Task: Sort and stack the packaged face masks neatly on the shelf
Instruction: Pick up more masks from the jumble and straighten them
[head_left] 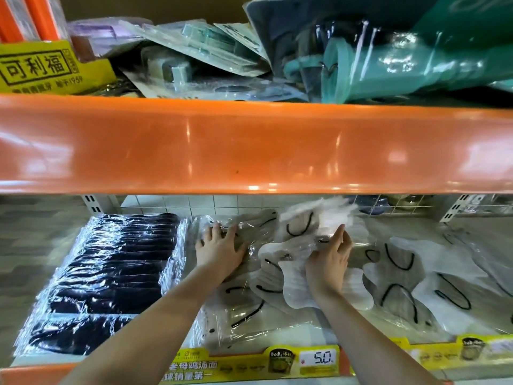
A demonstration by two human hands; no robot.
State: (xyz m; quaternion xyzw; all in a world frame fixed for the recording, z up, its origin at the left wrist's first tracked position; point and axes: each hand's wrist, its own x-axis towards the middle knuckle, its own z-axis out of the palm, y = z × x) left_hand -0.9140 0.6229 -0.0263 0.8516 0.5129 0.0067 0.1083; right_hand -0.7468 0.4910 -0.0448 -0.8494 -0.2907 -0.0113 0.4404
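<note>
Our left hand (219, 250) presses flat on grey packaged masks (249, 232); our right hand (330, 259) apparently pinches a white mask pack (330, 215).

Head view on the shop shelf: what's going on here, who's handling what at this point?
A person is sorting packaged face masks on the lower shelf. The left hand presses flat on a grey mask pack, while the right hand grips a white mask pack from the loose pile. White packs to the right lie scattered and overlapping. A wrapped stack of black masks already sits tidy at the left.
</note>
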